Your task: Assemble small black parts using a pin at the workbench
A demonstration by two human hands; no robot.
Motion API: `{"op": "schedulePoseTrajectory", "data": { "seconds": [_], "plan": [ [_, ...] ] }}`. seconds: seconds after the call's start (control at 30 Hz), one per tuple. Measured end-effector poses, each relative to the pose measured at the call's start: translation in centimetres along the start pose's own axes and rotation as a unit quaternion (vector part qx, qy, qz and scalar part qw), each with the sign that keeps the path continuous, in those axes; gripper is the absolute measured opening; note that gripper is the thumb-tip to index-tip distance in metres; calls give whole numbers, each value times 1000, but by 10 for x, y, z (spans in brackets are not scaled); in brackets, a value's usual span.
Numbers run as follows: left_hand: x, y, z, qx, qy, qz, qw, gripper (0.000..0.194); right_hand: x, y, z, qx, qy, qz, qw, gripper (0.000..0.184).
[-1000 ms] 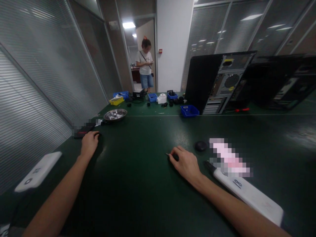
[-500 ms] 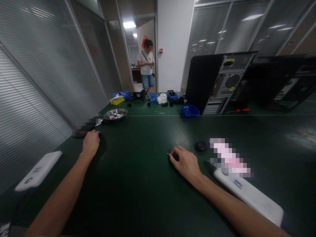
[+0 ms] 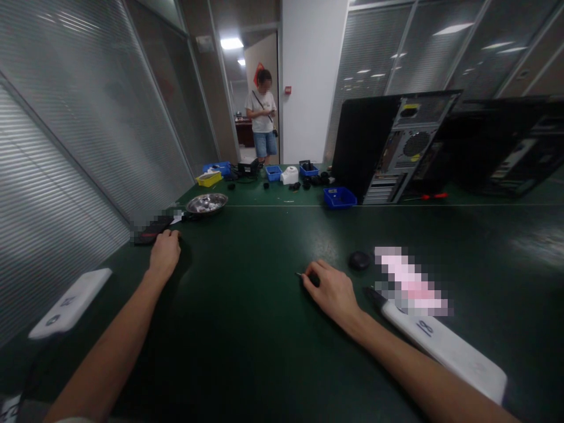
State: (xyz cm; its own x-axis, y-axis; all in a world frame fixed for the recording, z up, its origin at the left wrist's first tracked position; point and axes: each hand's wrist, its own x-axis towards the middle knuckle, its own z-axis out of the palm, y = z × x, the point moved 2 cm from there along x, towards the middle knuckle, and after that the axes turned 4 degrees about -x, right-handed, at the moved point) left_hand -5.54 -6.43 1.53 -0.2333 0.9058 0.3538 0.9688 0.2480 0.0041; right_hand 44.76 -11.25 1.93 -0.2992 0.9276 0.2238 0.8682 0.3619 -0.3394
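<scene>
One broad green table (image 3: 238, 346) lies under work that, I judge, is only at the gripping: one piece in hand, not yet put to anything. A black computer case (image 3: 363, 147) stands toward the far right. The white block marked 18 (image 3: 458, 355) crowds my right side. A metal dish (image 3: 207, 202) sits beyond my left hand (image 3: 165, 254); whether its bent fingers hold anything, I can't tell. Mid-table, my right hand (image 3: 332, 291) curls narrowly round a small dark thing (image 3: 314, 278), thin tip showing.
</scene>
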Motion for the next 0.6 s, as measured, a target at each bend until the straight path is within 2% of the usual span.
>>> {"op": "schedulePoseTrajectory", "data": {
  "seconds": [0.6],
  "plan": [
    [5,-8,4,-22,-4,-12,1000,41,0,0,-1,3,-2,-1,1000,17]
  ]
}}
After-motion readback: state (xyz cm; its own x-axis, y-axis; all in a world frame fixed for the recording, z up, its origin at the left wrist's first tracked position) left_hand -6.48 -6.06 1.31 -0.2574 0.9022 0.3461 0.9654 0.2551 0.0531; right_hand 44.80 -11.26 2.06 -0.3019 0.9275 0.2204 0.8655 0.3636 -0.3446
